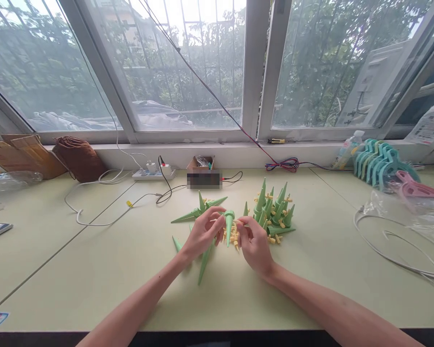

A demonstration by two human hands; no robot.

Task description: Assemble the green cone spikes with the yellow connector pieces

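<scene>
A green plastic watering spike hangs point down from the fingers of my left hand, which grips it near its wide capped end. Close on its right, my right hand is closed in a pinch on a small yellow valve, mostly hidden by the fingertips. Below and between the hands lies a pile of small yellow valves. Several loose green spikes lie around and partly under my left hand. To the right stands a cluster of green spikes with yellow valves fitted to them, mostly points up.
On the pale green table, a power strip, cables and a small open box line the window side. A brown bag sits back left. Teal hangers, a pink hanger and a coiled white cable occupy the right.
</scene>
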